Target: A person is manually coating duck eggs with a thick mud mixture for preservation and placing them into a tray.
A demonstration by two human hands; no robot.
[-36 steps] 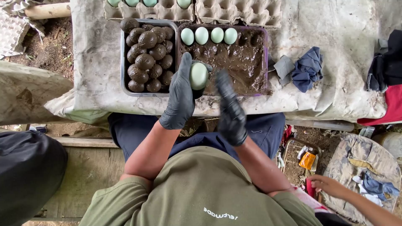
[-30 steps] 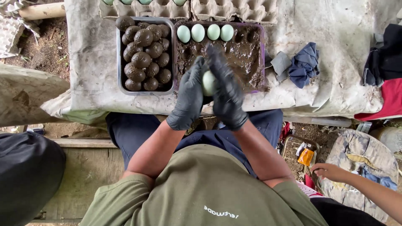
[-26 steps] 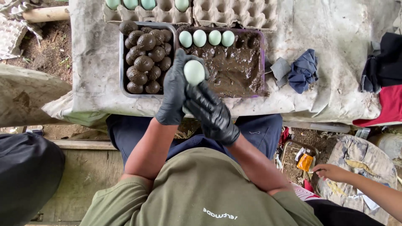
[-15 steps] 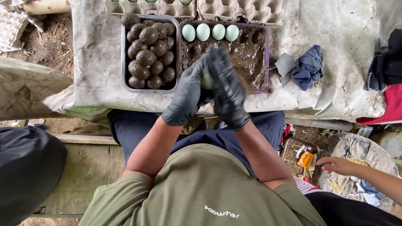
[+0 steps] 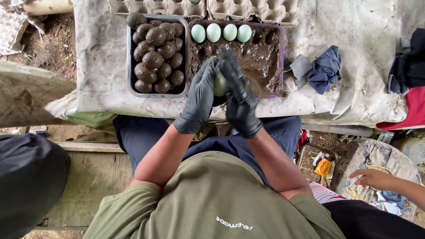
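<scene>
- While both black-gloved hands press together over the near edge of the purple mud-filled tray (image 5: 280, 57), the head view shows the pale green egg (image 5: 219, 84) caught between them, only a sliver visible.
- The left hand (image 5: 201, 95) cups the egg from its side; the right hand (image 5: 239, 99) is laid flat across it, fingers stretched toward the tray's far edge. Both grip the egg.
- A second ago the egg stood exposed in the left hand alone, the right hand lower; now the palms have closed on it, which suggests mud is being rubbed over the shell.
- The egg's long axis seems to run away from the person, toward the tray's far edge; which end leads cannot be told.
- Four clean pale green eggs (image 5: 221, 32) line the tray's far edge.
- The grey metal tray (image 5: 130, 90) to the left holds mud-coated dark eggs (image 5: 155, 57).
- A crumpled blue cloth (image 5: 325, 68) lies right of the purple tray on the stained white table cover (image 5: 354, 97).
- Another person's hand (image 5: 374, 179) shows at the lower right.
</scene>
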